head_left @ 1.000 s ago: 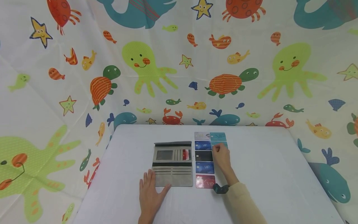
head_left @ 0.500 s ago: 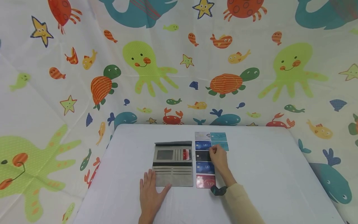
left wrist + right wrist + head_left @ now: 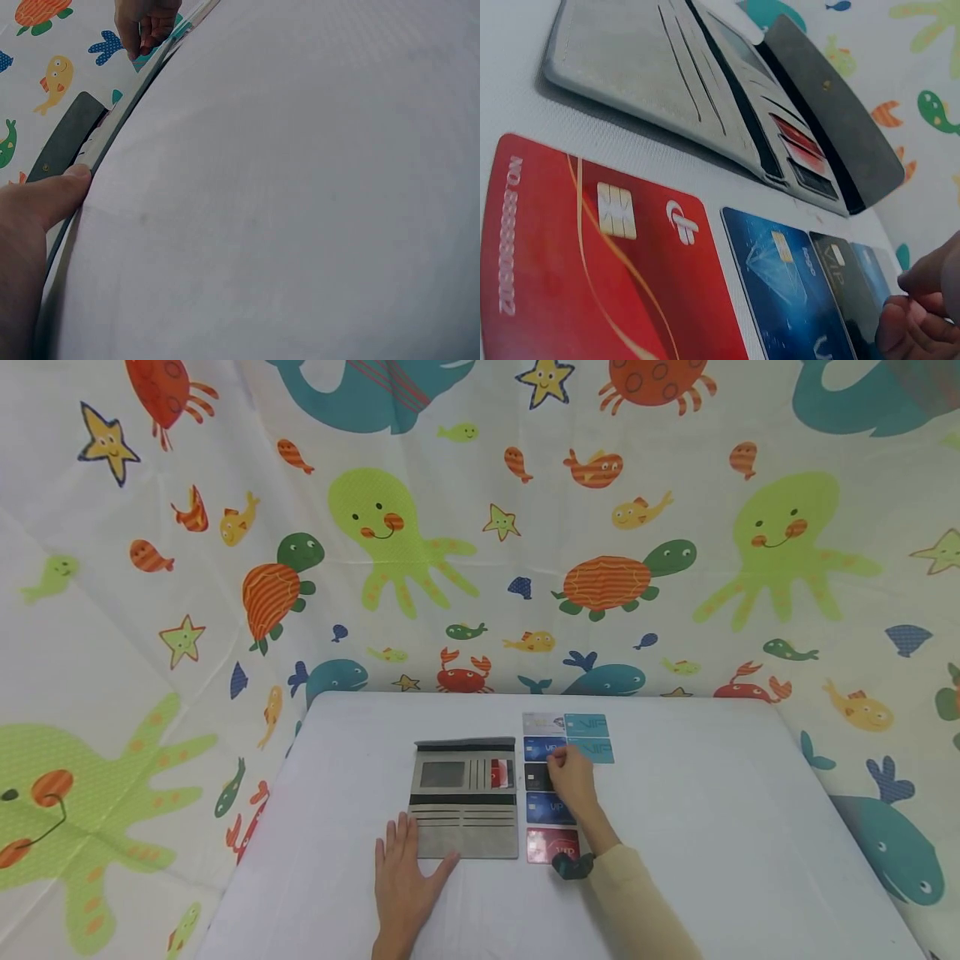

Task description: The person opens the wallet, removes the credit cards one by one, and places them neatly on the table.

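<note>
A grey wallet (image 3: 468, 843) lies unfolded on the table, with a few cards (image 3: 499, 773) tucked in its upper right slots. My left hand (image 3: 405, 885) rests at its lower left corner, fingers straight and thumb along the bottom edge. To the right, loose cards lie in a column: a silver card (image 3: 540, 724), a blue card (image 3: 534, 748), a black card (image 3: 535, 777), another blue card (image 3: 543, 808) and a red card (image 3: 542, 843). My right hand (image 3: 576, 781) is over the black card, fingers loosely bent; nothing shows between thumb and fingers in the right wrist view.
Two teal cards, an upper teal card (image 3: 587, 725) and a lower teal card (image 3: 602, 750), form a second column beside the first. The white table (image 3: 720, 827) ends at a curtain (image 3: 480, 568) printed with sea animals. The wallet's dark flap (image 3: 832, 105) stands raised at the far side.
My right hand has moved left from the lower teal card to over the black card, uncovering the teal one. The left hand and the wallet have stayed put.
</note>
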Motion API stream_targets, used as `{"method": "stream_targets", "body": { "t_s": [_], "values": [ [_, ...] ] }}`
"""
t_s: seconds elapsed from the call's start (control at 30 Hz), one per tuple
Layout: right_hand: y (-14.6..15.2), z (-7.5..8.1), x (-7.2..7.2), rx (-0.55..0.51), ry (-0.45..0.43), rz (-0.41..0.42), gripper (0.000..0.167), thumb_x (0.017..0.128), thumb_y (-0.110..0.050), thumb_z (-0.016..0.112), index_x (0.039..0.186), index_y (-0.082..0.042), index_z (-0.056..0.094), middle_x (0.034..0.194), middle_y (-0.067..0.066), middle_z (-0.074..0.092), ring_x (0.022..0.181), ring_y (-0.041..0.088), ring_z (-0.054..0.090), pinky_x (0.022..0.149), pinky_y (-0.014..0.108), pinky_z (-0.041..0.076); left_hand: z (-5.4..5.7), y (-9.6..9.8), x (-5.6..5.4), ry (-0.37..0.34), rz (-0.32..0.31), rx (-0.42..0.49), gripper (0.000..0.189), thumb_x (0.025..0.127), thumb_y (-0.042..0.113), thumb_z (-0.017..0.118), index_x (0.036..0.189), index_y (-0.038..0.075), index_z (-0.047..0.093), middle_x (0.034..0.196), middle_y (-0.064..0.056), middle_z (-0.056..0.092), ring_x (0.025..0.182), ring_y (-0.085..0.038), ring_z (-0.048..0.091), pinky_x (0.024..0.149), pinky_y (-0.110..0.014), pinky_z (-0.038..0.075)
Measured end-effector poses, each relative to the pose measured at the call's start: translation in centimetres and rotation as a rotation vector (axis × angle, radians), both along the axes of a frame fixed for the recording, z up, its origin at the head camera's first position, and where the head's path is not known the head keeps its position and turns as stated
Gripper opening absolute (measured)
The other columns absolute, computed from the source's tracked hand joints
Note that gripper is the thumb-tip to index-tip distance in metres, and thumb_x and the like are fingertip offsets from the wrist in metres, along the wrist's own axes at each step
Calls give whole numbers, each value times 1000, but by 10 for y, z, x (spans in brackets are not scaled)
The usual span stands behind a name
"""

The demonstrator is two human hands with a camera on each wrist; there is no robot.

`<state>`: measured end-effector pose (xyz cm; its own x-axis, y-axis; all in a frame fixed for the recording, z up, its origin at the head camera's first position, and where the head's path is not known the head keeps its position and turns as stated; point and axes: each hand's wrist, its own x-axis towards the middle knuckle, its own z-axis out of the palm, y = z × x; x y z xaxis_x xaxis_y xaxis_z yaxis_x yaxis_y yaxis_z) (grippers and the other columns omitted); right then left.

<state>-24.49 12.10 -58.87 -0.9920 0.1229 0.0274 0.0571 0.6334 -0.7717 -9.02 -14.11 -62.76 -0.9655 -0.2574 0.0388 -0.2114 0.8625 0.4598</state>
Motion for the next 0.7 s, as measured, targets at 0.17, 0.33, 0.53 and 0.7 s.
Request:
{"method": "stream_targets", "body": {
  "t_s": [0.17,0.33,0.53,0.7],
  "values": [
    [-9,3,-2,12,-11,33,16,93,-12,65,102,2,65,86,14,68,72,18,60,63,27,51,0,0,0,3,0,-2,104,79,68,69,153,3,38,164,-16,30,155,-37,22,126,-55,12],
    [-18,2,-4,28,0,72,14,91,-9,67,99,3,66,84,13,68,70,17,60,61,26,49,0,0,0,6,-3,4,104,79,68,69,153,2,38,164,-16,30,155,-37,21,126,-55,12],
    [-32,5,-4,48,-24,104,16,92,-11,66,100,2,66,82,10,66,69,17,59,60,25,50,0,-1,0,16,-4,-3,104,79,68,69,153,2,39,163,-16,31,154,-37,22,126,-56,13],
    [-43,3,-6,71,-22,143,17,90,-11,66,101,2,67,83,10,67,72,17,61,63,27,53,-2,-1,0,16,-7,-10,104,79,68,69,152,2,40,163,-16,32,154,-37,23,126,-56,13]
  ]
}}
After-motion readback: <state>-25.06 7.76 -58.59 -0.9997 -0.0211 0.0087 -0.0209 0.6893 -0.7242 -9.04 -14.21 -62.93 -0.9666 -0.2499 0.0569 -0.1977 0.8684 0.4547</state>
